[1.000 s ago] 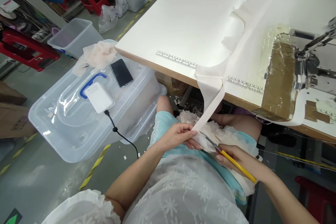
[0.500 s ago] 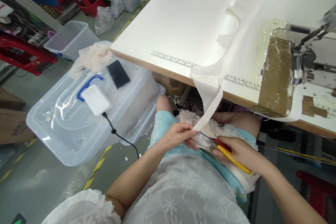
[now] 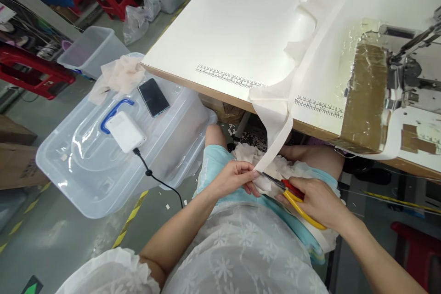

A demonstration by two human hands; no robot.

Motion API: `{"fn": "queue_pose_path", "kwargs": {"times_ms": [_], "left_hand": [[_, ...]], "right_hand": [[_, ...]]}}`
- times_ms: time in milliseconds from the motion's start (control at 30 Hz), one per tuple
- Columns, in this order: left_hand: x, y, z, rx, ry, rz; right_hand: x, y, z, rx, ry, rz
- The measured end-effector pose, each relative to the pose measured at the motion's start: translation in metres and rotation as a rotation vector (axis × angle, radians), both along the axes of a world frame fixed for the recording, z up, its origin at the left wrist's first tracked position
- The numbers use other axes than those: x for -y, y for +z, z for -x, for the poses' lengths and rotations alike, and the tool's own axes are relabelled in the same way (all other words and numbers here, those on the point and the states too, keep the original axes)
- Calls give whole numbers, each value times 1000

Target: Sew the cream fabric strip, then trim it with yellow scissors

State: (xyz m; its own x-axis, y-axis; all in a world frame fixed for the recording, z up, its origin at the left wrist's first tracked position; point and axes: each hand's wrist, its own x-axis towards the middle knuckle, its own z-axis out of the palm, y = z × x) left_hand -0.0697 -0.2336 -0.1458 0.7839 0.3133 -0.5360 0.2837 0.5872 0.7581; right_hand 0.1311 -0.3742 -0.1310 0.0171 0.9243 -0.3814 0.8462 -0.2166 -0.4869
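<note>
My left hand [image 3: 240, 177] pinches the lower end of a white fabric strip [image 3: 276, 146] above my lap. From there the strip runs up over the table edge and across the tabletop. In my right hand [image 3: 313, 202] is a pair of scissors [image 3: 299, 209] with yellow and red handles. Their dark blades point left, with the tips close to my left fingers and the strip's end. Gathered pale fabric [image 3: 245, 152] lies on my lap beneath both hands.
The white table [image 3: 220, 18] carries printed rulers and a sewing machine [image 3: 409, 69] at the right. To the left, a lidded plastic bin [image 3: 69, 147] holds up a phone [image 3: 153, 97], a white power bank [image 3: 125, 131] with a cable, and crumpled fabric [image 3: 122, 75]. Red stools [image 3: 31, 71] stand beyond.
The scissors' handles have spread a little and the blades look slightly parted. My left hand stays on the strip. The camera view has shifted slightly.
</note>
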Motion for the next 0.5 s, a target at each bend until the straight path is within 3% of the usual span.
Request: {"fn": "queue_pose_path", "kwargs": {"times_ms": [400,500], "left_hand": [[0,1,-3,-23,-21,3],[-2,-1,1,-40,-87,-45]], "right_hand": [[-9,1,7,35,-7,-7],[-6,-4,6,16,-34,-2]]}}
